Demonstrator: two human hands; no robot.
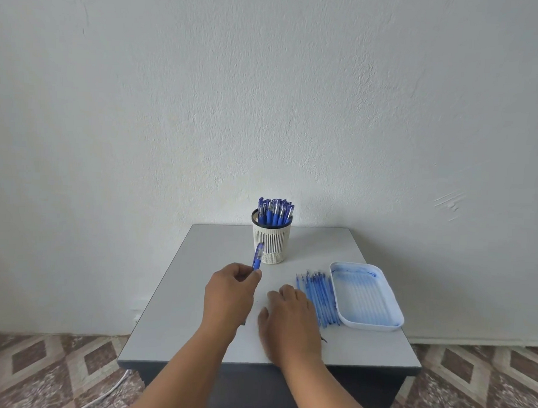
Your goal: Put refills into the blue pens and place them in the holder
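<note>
Our left hand [229, 289] pinches a blue pen [257, 256], tilted up in front of the slotted holder [271, 239], which stands full of pens. Our right hand [288, 319] rests open, palm down, on the bench [178, 322] beside the loose refills [318, 295] and white tray [366, 295].

Single head view, looking forward and down over table [214, 339], wall behind.

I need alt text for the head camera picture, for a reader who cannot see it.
A left hand holds a blue pen near a white holder full of pens, while the right hand rests palm down beside loose refills and an empty tray on a grey table.
</note>
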